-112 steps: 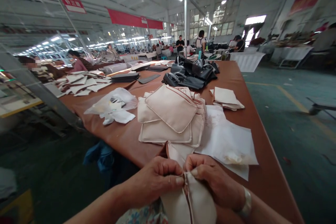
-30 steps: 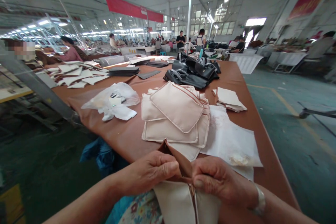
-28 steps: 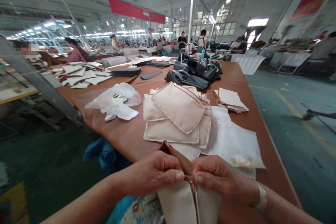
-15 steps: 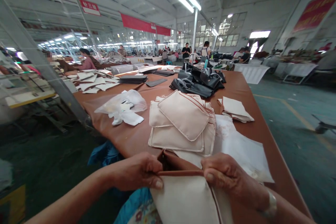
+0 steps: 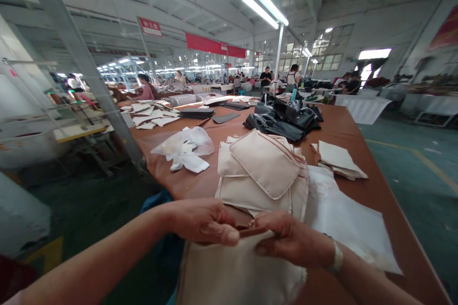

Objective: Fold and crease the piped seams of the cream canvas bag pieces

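A cream fabric pouch (image 5: 243, 271) with a brown-trimmed mouth hangs between my hands at the near edge of the table. My left hand (image 5: 203, 223) pinches its top edge from the left, thumb on the near side. At the right of the same edge, my right hand (image 5: 289, 238) grips the trim between thumb and fingers. The hands are close together, and the pouch's inside is mostly hidden. Just beyond them lies a pile of similar cream pouches (image 5: 265, 164), the topmost turned at an angle.
The brown-covered table (image 5: 171, 186) carries a clear plastic bag (image 5: 188, 147) with small items, black handbags (image 5: 286, 116), more cream pieces (image 5: 339, 159) and a white sheet (image 5: 352, 209). A metal post (image 5: 93, 76) stands at left. People work farther back.
My hands have come closer together along the pouch's mouth, which has narrowed from its wider opening. The camera view has turned left, so the table sits farther right.
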`<state>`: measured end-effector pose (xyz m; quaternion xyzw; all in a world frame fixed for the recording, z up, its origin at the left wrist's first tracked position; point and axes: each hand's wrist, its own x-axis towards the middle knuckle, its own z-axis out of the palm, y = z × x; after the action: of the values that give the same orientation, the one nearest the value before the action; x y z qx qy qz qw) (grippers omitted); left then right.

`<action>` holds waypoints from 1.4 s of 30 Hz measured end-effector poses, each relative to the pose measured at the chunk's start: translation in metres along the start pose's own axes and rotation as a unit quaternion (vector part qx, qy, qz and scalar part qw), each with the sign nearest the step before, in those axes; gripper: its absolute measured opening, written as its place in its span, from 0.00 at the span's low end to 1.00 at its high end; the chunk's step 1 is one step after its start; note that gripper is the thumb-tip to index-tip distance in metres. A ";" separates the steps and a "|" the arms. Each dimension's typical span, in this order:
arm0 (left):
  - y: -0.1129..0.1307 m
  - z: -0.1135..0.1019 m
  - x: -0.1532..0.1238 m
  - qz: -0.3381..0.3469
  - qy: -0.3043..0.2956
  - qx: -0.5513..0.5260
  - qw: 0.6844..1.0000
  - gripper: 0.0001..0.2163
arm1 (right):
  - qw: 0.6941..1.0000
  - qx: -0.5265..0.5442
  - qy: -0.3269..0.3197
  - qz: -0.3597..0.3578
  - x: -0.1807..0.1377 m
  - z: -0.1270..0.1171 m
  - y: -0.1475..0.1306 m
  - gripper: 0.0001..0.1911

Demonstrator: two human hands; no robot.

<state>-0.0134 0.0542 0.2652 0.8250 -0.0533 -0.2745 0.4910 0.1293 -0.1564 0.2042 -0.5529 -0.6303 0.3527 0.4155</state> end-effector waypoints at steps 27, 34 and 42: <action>-0.027 0.042 0.014 0.031 0.174 -0.204 0.963 0.20 | 0.992 -0.020 0.113 0.045 -0.015 0.012 0.010 0.11; -0.008 0.042 0.025 0.092 0.143 -0.222 0.960 0.16 | 0.982 -0.108 0.148 0.038 -0.020 0.009 -0.008 0.08; 0.011 0.056 0.034 0.028 0.181 -0.207 0.961 0.18 | 0.966 -0.211 0.134 0.061 -0.027 0.011 -0.020 0.10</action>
<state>-0.0108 -0.0074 0.2405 0.7395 0.0716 -0.1120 0.6599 0.1125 -0.1862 0.2143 -0.7078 -0.5942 0.1593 0.3473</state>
